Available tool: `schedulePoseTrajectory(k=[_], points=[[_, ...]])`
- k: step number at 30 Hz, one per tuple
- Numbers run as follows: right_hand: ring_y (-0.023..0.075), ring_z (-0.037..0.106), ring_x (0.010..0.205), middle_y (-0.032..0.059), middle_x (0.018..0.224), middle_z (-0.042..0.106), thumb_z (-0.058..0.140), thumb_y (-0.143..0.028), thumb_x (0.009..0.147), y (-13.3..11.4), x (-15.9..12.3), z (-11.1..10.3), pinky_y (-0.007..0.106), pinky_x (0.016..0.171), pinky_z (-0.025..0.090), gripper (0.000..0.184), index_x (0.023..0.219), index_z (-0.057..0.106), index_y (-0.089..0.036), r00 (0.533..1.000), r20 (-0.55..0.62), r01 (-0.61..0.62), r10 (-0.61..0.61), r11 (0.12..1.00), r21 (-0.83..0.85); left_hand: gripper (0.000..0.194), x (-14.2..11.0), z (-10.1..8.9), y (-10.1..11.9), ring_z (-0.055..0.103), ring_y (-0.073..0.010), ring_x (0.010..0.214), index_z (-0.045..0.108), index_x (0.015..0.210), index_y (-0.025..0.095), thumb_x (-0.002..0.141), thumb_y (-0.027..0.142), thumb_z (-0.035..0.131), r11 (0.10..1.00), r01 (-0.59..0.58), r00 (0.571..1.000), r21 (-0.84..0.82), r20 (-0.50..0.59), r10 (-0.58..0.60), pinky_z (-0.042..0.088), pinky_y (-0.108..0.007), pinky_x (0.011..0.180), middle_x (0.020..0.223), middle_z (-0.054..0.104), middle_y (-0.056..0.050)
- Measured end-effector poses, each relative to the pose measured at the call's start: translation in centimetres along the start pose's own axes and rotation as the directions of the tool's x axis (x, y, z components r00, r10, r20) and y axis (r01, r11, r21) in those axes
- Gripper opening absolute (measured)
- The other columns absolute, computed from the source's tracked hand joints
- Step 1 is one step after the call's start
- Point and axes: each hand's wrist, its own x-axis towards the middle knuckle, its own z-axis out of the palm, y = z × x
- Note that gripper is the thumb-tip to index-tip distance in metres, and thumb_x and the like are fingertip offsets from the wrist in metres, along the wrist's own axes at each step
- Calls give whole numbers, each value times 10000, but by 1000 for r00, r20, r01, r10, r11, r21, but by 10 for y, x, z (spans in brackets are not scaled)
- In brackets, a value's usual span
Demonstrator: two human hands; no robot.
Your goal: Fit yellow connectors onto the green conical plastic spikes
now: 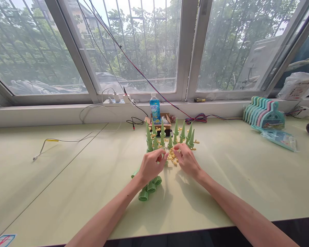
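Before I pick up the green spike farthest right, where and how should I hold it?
I'd pinch the middle of that green spike, coming down from above. Other spikes crowd its left, and a yellow piece juts right, lower down. It narrows upward, so gripping higher could slip.

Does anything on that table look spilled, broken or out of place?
Nothing looks clearly spilled or broken. The yellow pieces by the right hand lie in a loose, jumbled heap, and some green parts by the left hand lie on their sides, while the green spikes beyond stand upright.
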Motion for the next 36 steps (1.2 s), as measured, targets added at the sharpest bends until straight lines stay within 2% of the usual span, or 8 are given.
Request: schedulePoseTrajectory(k=[4,7,18,29,34,36], points=[[115,473,558,23,852,589,378,-335,980,-10,-2,-3,255,567,429,208,955,537,-203,1000,23,10,-13,992,124,200,-1,1,0,369,-78,461,635,953,185,935,327,495,1000,10,1000,-23,-8,-11,336,-193,488,521,429,62],[107,474,558,29,868,598,396,-351,979,-14,-3,-5,240,541,408,213,950,542,-199,999,30,38,-44,983,178,223,-2,1,0,380,-75,453,637,1018,187,950,328,478,999,19,1000,-38,0,-19,337,-188,488,513,435,66],[109,488,575,39,881,624,414,-349,980,-15,-4,-5,240,551,415,236,952,590,-194,996,24,83,-89,976,202,247,-2,2,-2,415,-65,474,629,932,170,977,291,418,999,-7,1000,-34,30,8,343,-178,505,565,522,39],[124,542,612,44,892,637,410,-369,981,-13,-5,-3,254,574,447,250,965,593,-200,996,28,75,-82,978,197,249,-3,2,-2,364,-65,451,613,900,181,977,302,408,1000,-6,999,-10,39,7,323,-186,488,544,483,54],[121,516,604,36,869,624,425,-362,976,-13,-3,-4,247,571,436,233,939,585,-197,998,-34,65,-60,978,198,224,-2,2,0,331,-72,439,582,848,182,960,317,444,997,70,996,-19,-52,-71,322,-192,483,503,407,70],[116,491,574,34,855,612,427,-361,973,-13,-2,-5,245,551,424,228,931,576,-194,998,-62,36,-24,980,197,194,0,1,1,351,-76,452,577,869,178,941,330,481,994,110,988,-8,-108,-111,345,-199,498,543,448,59]])
